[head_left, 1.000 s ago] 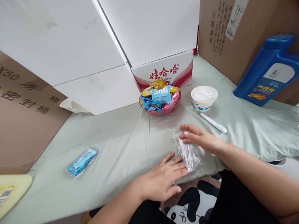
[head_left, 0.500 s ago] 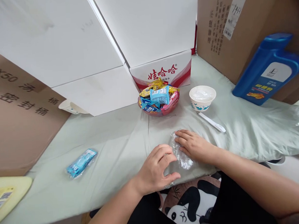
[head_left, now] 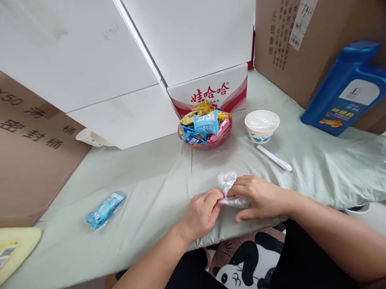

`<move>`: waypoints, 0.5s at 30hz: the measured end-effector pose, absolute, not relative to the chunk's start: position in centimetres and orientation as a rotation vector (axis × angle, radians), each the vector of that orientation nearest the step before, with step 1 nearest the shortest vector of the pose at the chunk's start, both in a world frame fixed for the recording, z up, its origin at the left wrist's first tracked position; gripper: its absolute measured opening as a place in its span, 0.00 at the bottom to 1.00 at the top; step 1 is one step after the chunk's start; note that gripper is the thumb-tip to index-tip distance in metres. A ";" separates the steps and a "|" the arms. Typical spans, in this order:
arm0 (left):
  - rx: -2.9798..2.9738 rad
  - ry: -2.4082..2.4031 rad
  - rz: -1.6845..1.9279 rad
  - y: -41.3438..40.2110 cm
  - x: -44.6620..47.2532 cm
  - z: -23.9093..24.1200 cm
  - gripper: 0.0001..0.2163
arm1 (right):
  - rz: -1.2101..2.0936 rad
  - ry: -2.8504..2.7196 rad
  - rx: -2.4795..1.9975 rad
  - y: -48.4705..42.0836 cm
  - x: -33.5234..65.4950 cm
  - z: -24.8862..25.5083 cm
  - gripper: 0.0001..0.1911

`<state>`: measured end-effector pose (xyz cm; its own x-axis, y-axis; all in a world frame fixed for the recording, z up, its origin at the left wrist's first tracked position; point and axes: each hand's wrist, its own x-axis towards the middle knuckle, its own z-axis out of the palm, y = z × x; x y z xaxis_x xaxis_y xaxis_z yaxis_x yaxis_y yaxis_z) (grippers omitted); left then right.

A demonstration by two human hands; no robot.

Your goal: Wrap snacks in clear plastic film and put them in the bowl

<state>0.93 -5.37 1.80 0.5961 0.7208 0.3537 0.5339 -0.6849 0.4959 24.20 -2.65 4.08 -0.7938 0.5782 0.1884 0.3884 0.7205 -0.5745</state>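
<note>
A crumpled piece of clear plastic film (head_left: 228,181) lies on the cloth-covered table between my hands. My left hand (head_left: 200,212) pinches the film's left edge between thumb and fingers. On its right side, my right hand (head_left: 257,197) touches the film with bent fingertips, its thumb held apart below. Beyond the hands stand a red clear bowl (head_left: 209,144) heaped with wrapped snacks (head_left: 206,122) and a patterned paper bowl (head_left: 261,133) with clear plastic inside. A white utility-knife-like tool (head_left: 274,158) rests near the paper bowl.
At left lies a blue packet (head_left: 105,210), with a pale yellow container (head_left: 15,254) at the edge. White boxes (head_left: 204,33) and a brown carton (head_left: 30,147) line the back. A blue jug (head_left: 347,91) leans by another carton (head_left: 291,42) at right.
My left hand has gone from spread beside the film to pinching its edge. My right hand has drawn slightly nearer and lifted from lying flat. The film's near part is gathered up.
</note>
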 end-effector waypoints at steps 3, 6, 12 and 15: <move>2.318 1.131 0.747 -5.4 1.0 1.8 0.05 | 0.774 -2.536 -0.956 -2.7 23.6 3.6 0.10; 2.114 1.206 0.789 -5.2 1.3 1.4 0.07 | 0.669 -2.443 -1.190 -2.5 22.9 2.8 0.14; 1.994 1.226 0.833 -4.9 1.8 0.2 0.17 | 0.342 -2.478 -1.402 -2.5 22.1 1.8 0.18; 2.243 1.240 0.851 -5.1 1.9 0.1 0.15 | 0.265 -2.442 -1.368 -2.5 22.2 1.7 0.15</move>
<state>1.90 -5.10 0.14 0.4094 0.8609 0.3021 0.5918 -0.5026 0.6302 22.17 -2.47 1.70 -0.4854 0.8529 0.1921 0.7920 0.5220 -0.3165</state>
